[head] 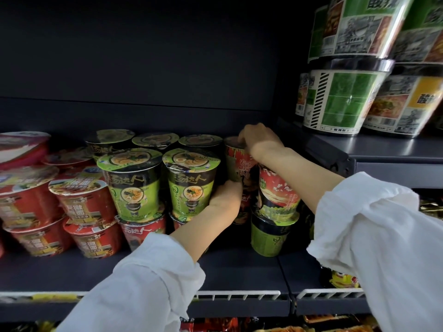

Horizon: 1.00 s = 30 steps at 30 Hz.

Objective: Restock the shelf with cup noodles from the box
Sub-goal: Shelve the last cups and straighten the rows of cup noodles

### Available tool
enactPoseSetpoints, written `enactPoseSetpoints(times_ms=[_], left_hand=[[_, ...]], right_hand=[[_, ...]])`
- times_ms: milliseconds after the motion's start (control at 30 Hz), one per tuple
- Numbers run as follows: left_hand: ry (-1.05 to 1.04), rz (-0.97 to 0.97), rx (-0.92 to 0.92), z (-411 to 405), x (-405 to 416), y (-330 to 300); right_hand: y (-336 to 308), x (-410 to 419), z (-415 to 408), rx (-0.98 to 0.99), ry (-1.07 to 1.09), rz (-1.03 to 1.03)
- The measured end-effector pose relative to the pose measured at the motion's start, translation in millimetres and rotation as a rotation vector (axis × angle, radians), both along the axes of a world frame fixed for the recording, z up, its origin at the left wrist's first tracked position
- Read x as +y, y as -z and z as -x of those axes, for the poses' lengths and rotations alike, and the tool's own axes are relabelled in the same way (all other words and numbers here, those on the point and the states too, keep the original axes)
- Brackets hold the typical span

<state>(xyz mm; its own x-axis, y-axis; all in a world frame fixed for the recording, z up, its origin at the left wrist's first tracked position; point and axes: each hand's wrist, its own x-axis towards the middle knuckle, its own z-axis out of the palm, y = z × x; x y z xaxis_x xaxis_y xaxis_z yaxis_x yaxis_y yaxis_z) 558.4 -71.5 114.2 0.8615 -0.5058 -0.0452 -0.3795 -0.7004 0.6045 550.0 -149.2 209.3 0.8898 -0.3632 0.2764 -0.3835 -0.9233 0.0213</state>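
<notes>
A red cup noodle [237,164] stands at the back of the dark shelf [239,271], just right of the green cups. My left hand [225,196] curls round its lower side. My right hand [260,137] grips its lid from above. In front and to the right, another red cup [278,195] sits stacked on a green cup [269,236]. Two green cups [134,183] [189,180] stand on red cups to the left, with more green cups behind them. The box is not in view.
Red bowl noodles [79,204] are stacked in two layers at the far left. Large green-and-white tubs [342,101] are stacked on a higher shelf to the right. The shelf's front edge carries a white price rail [239,295]. Snack packets [342,279] lie lower right.
</notes>
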Motion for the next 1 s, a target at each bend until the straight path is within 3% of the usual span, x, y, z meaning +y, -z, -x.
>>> enactPoseSetpoints(times_ms=[133, 267, 467, 600, 1000], left_hand=[[-0.039, -0.001, 0.103, 4, 2, -3], [0.047, 0.003, 0.034, 8, 8, 0], [0.073, -0.107, -0.075, 5, 10, 6], [0.152, -0.192, -0.169, 0, 13, 6], [0.149, -0.259, -0.197, -3, 8, 3]], right_hand=[[-1, 5, -2, 0.017, -0.029, 0.026], [-3, 9, -6, 0.019, -0.030, 0.039], [0, 5, -7, 0.039, -0.022, -0.048], [2, 1, -6, 0.014, -0.027, 0.004], [-1, -3, -11, 0.090, -0.005, -0.079]])
